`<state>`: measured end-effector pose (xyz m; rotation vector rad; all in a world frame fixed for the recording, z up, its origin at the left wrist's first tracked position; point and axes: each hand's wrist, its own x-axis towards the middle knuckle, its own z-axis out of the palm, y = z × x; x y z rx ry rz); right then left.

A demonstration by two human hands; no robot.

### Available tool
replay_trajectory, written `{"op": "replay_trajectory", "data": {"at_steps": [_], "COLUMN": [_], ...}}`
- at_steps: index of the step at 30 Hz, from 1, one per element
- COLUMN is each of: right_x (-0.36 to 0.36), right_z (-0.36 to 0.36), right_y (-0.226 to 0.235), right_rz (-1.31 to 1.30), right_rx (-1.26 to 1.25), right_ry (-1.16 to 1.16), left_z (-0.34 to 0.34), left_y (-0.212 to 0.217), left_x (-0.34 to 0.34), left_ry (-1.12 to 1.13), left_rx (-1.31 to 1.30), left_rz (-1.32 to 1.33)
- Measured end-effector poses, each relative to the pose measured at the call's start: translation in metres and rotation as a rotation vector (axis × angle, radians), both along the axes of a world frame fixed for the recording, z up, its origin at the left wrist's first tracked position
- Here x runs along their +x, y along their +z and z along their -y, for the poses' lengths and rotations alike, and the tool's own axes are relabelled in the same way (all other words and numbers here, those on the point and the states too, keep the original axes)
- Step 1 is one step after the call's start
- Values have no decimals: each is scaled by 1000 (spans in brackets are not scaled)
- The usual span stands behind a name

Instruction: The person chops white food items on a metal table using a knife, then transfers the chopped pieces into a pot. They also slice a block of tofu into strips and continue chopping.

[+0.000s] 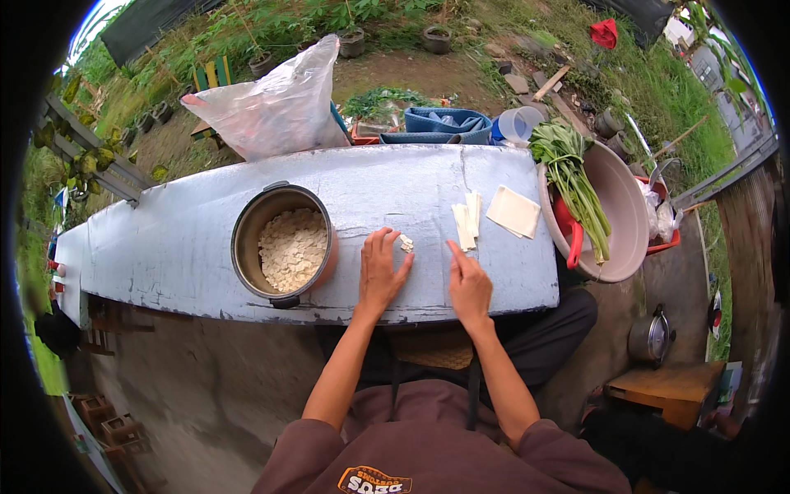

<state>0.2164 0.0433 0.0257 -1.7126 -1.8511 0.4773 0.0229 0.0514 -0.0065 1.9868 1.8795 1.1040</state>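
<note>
My left hand [380, 272] rests on the table with its fingers apart, the fingertips beside a small cluster of cut white pieces [406, 243]. To its right, my right hand [470, 288] has its index finger stretched forward and the other fingers curled under; what they hold, if anything, is hidden. Just beyond that fingertip lie several flat white strips [466, 221]. A folded white sheet [513, 212], like dough or tofu skin, sits right of the strips. On the left stands a metal pot [326, 257] partly filled with small white cut pieces [292, 249].
The silvery table [164, 222] stretches far left. A large plastic bag [271, 107] and blue cloth [444, 123] stand along its far edge. At right, a pinkish basin [621, 214] holds leafy greens [572, 165] and a red handle [574, 243]. A lidded pot [650, 336] stands lower right.
</note>
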Motion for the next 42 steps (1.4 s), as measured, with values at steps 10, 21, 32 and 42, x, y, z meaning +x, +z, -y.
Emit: {"op": "replay_trajectory", "data": {"at_steps": [10,21,32,42], "right_x": [69,64,67,67], "right_z": [-29,-31,-31,-30], "right_y": [-22,-24,-23,-23], "right_rz": [227,216,174,127], "right_rx": [321,353,381,408], "right_ry": [-173,-168,-171,-195], "left_z": [-55,-65,19,0], "left_y": [-7,-8,17,7], "left_x": [9,-11,12,21], "left_ry": [-113,-53,3,-56], "left_rx": [-73,-1,-32,83], "left_rz": [-432,153,-79,-165]}}
